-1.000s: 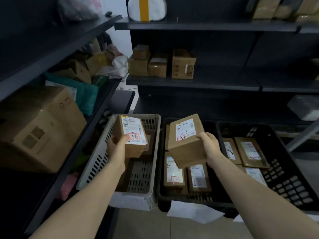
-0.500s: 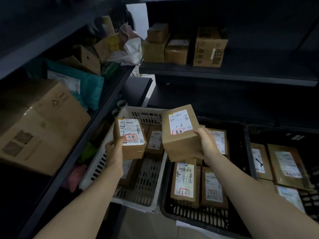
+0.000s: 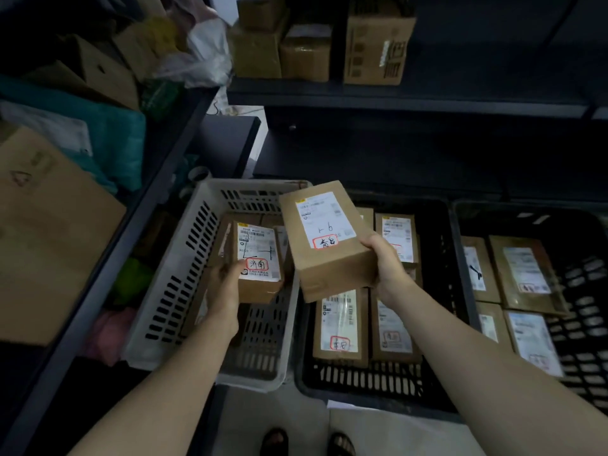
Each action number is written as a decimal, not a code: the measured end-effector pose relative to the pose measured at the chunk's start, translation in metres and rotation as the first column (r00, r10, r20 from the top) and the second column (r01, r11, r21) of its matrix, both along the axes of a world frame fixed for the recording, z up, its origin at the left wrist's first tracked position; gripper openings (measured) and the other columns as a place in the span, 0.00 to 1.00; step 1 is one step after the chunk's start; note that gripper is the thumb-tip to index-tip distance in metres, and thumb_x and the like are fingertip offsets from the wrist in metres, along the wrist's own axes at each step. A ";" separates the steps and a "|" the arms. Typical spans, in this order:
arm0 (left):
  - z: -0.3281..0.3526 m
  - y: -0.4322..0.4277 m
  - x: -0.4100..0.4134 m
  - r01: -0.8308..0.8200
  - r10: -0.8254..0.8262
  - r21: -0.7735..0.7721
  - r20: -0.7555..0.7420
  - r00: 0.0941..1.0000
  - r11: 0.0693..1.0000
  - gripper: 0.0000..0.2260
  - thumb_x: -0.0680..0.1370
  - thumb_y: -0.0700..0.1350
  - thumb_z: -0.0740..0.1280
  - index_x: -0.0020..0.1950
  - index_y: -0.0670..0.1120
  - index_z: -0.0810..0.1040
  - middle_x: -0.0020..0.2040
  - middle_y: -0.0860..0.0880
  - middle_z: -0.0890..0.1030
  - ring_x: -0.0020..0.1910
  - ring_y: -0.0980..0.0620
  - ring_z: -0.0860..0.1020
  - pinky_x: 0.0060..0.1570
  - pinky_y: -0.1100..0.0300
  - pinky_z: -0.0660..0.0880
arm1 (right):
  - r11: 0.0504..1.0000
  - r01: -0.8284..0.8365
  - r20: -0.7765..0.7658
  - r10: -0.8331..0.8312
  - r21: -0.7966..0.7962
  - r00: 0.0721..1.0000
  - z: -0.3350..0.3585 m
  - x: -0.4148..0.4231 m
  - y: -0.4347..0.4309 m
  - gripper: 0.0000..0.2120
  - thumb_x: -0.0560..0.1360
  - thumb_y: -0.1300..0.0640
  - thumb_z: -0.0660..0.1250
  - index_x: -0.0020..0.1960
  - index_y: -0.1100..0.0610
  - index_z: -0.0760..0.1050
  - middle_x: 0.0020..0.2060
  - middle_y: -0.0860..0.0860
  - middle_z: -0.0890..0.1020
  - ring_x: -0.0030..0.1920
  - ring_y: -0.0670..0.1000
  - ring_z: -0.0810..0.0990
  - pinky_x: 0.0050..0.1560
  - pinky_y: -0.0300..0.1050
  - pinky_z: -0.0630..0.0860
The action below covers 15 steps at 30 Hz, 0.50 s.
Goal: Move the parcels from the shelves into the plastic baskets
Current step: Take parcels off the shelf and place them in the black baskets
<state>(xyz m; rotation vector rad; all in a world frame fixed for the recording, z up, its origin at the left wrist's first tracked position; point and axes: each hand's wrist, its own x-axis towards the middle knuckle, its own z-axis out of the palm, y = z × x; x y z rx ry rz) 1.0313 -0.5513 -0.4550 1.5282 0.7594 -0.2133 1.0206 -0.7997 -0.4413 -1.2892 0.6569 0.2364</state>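
We hold two brown parcels, one in each hand. Our left hand (image 3: 227, 284) has its fingers closed on the smaller parcel (image 3: 258, 261) over the white basket (image 3: 171, 274); its label bears a red-ringed stamp, 济南. Our right hand (image 3: 388, 268) has its fingers wrapped on the larger parcel (image 3: 329, 241), tilted above the rim between the white basket and the middle black basket (image 3: 437, 258); its label shows handwritten marks and a red-ringed 青岛. There are three baskets, the third black basket (image 3: 589, 291) farthest from the white one. On the shelf (image 3: 394, 97) beyond the white basket stand four cartons (image 3: 375, 47).
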 end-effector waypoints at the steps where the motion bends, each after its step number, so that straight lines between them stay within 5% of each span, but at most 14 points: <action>1: 0.000 0.005 0.001 -0.009 0.009 0.004 0.002 1.000 1.000 0.15 0.74 0.52 0.69 0.59 0.49 0.76 0.53 0.43 0.82 0.51 0.43 0.80 0.59 0.44 0.75 | 1.000 -0.007 0.005 0.007 -0.009 1.000 0.000 0.004 0.008 0.06 0.75 0.49 0.62 0.49 0.44 0.77 0.51 0.53 0.78 0.51 0.53 0.76 0.50 0.51 0.74; 7: -0.008 0.063 0.023 -0.054 0.054 0.001 -0.030 0.998 0.999 0.19 0.75 0.53 0.68 0.63 0.47 0.74 0.52 0.43 0.81 0.50 0.43 0.80 0.56 0.46 0.77 | 1.000 -0.006 0.005 0.006 -0.027 1.000 -0.004 0.041 0.068 0.34 0.61 0.39 0.66 0.67 0.45 0.71 0.62 0.51 0.76 0.60 0.54 0.74 0.65 0.61 0.71; 12: -0.039 0.099 0.045 -0.051 0.030 -0.150 -0.140 0.990 0.987 0.14 0.76 0.50 0.67 0.61 0.49 0.74 0.49 0.45 0.78 0.45 0.48 0.77 0.49 0.52 0.76 | 0.995 0.095 0.024 -0.095 -0.004 0.995 -0.019 0.084 0.110 0.38 0.58 0.37 0.66 0.68 0.43 0.70 0.64 0.50 0.75 0.62 0.53 0.74 0.64 0.60 0.72; 15: -0.061 0.103 0.059 -0.041 -0.011 -0.225 -0.225 0.974 0.973 0.18 0.76 0.52 0.68 0.64 0.51 0.71 0.57 0.44 0.74 0.56 0.43 0.75 0.55 0.45 0.75 | 0.994 0.108 0.090 -0.106 -0.023 0.990 -0.024 0.106 0.132 0.38 0.59 0.35 0.67 0.69 0.42 0.69 0.63 0.50 0.76 0.62 0.53 0.75 0.63 0.59 0.73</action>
